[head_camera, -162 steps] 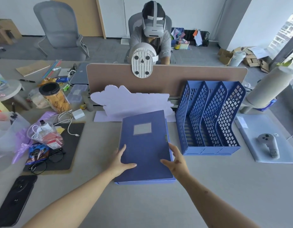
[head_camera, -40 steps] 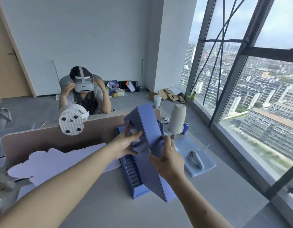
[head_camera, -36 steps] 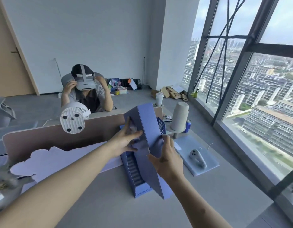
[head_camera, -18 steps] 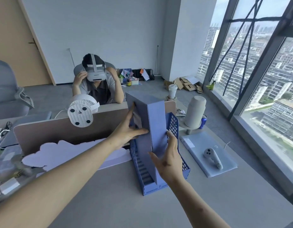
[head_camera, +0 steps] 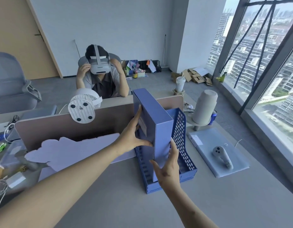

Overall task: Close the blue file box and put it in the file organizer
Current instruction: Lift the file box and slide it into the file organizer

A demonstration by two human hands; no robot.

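The closed blue file box (head_camera: 160,134) stands upright, its lower part down inside the blue mesh file organizer (head_camera: 181,137) on the grey desk. My left hand (head_camera: 132,137) grips the box's left face, thumb on its near edge. My right hand (head_camera: 168,167) holds the near spine low down, fingers up its right side. The box's bottom is hidden by my right hand and the organizer's wall, so which slot it sits in is unclear.
A desk divider (head_camera: 60,127) with a clipped white fan (head_camera: 81,109) runs behind the organizer. A pale cloud-shaped board (head_camera: 73,150) leans left of it. Right lies a pad with a controller (head_camera: 222,156). A headset-wearing person sits opposite. Clutter fills the left edge.
The box has gone from tilted above the organizer to upright and lower inside it. Both hands stayed on it. The head camera has swung left and down.
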